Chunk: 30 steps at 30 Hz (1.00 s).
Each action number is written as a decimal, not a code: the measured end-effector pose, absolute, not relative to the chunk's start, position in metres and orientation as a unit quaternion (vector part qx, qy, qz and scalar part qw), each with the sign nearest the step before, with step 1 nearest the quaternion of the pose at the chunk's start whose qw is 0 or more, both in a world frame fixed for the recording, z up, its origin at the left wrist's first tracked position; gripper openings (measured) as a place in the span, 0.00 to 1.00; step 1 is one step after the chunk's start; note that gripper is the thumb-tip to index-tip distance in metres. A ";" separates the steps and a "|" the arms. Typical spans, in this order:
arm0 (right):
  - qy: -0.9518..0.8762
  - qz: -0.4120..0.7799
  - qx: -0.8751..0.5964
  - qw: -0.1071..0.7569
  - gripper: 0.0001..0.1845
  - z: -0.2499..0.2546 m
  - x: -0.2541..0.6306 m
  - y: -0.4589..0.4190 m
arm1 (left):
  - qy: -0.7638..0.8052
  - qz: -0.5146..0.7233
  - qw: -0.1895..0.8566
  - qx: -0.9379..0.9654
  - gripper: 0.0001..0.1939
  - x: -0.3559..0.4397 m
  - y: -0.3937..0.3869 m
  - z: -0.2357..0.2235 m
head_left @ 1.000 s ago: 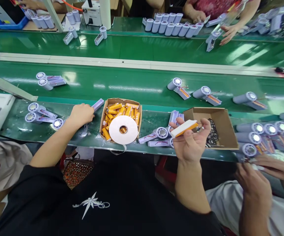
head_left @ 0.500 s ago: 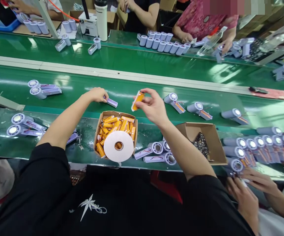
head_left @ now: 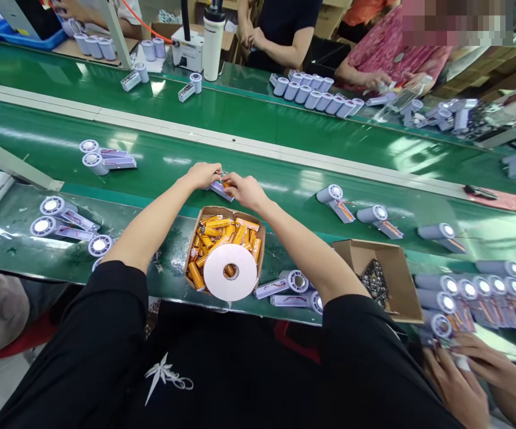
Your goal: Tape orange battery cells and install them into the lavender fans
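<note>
Over the green belt, my left hand (head_left: pixel 205 174) is closed at the near end of a lavender plastic housing (head_left: pixel 222 191), which has an open trough-like handle. Thin wires seem to show at its fingertips; the rest of the housing is hidden behind the hand. My right hand (head_left: pixel 245 190) pinches an orange battery (head_left: pixel 227 184) at the housing's trough; whether it is seated inside I cannot tell. Below my hands stands a cardboard box (head_left: pixel 190 250) full of orange-wrapped batteries (head_left: pixel 215 224), with a white tape roll (head_left: pixel 222 280) leaning on its front.
Lavender fan housings (head_left: pixel 95 162) lie on the belt at left, and others with orange batteries (head_left: pixel 342 210) at right. A carton (head_left: pixel 401 280) holds small dark parts. A co-worker's hands (head_left: pixel 468 369) work at lower right. People sit across the belt, behind rows of housings (head_left: pixel 314 99).
My right hand has brought the orange battery left and down to the housing, so both hands now meet. The whole view has shifted slightly.
</note>
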State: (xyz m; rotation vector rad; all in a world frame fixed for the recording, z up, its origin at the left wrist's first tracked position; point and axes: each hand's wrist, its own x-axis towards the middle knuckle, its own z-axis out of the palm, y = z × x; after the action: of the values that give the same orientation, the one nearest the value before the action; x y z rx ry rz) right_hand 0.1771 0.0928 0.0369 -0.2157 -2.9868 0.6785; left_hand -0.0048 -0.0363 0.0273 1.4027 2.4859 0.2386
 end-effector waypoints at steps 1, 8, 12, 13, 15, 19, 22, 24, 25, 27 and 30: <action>-0.978 0.195 -0.070 0.016 0.24 0.039 0.178 0.091 | 0.861 0.083 0.140 0.481 0.16 -0.004 -0.035 0.027; -0.988 0.079 -0.070 -0.108 0.27 0.044 0.169 0.080 | 0.875 0.091 0.145 0.453 0.15 0.012 -0.026 0.027; -0.984 0.055 -0.063 -0.154 0.28 0.057 0.158 0.078 | 0.878 0.087 0.146 0.448 0.14 0.019 -0.017 0.043; -0.983 0.062 -0.067 -0.161 0.31 0.063 0.163 0.079 | 0.878 0.088 0.142 0.448 0.15 0.024 -0.018 0.050; -0.983 0.103 -0.072 -0.132 0.34 0.076 0.192 0.084 | 0.880 0.097 0.120 0.450 0.18 0.043 -0.031 0.066; -0.951 0.289 -0.073 0.084 0.26 0.089 0.327 0.079 | 0.790 0.157 0.071 0.588 0.23 0.122 -0.111 0.084; -0.892 0.409 -0.137 0.133 0.17 0.086 0.436 0.058 | 0.647 0.101 0.101 0.749 0.35 0.183 -0.183 0.082; -0.858 0.456 -0.188 0.146 0.14 0.083 0.478 0.041 | 0.635 0.081 0.093 0.763 0.35 0.203 -0.212 0.082; -0.838 0.479 -0.212 0.152 0.14 0.081 0.489 0.033 | 0.637 0.080 0.094 0.761 0.32 0.207 -0.220 0.084; -0.795 0.536 -0.248 0.141 0.16 0.079 0.492 0.017 | 0.636 0.092 0.106 0.758 0.28 0.206 -0.226 0.091; -0.735 0.636 -0.231 0.041 0.24 0.076 0.470 -0.017 | 0.671 0.139 0.065 0.725 0.28 0.204 -0.235 0.106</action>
State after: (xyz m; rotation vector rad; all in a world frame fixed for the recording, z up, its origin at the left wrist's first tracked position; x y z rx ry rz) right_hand 0.4697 -0.0172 0.0759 -0.7075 -2.2503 1.9469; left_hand 0.2037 -0.2349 0.1060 2.1882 2.0258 0.4187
